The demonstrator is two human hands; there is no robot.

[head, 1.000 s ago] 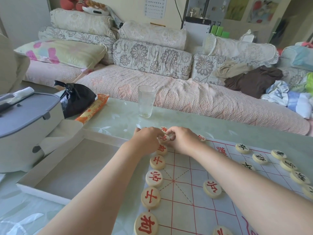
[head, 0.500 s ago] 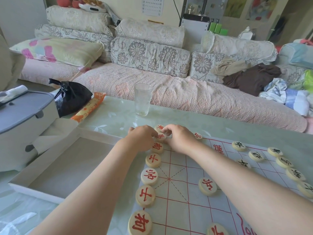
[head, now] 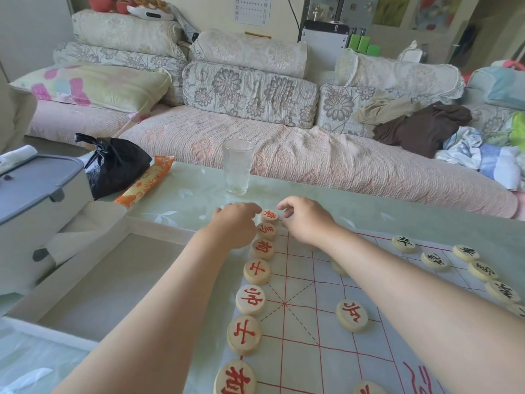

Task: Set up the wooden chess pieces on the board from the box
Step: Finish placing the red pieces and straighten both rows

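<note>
The left hand [head: 235, 223] sets curled fingers against the left edge of the farthest red piece [head: 270, 215]; whether it grips cannot be told. The right hand [head: 306, 220] hangs loosely curled just beside the piece, holding nothing. The piece heads a column of red pieces [head: 250, 300] along the board [head: 306, 351] edge. The box [head: 93, 282] lies to the left on the pale green table [head: 184, 194]. A sofa [head: 284, 155] stands behind.

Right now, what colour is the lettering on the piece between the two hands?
Red, on a pale wood piece; the head view shows it.
</note>
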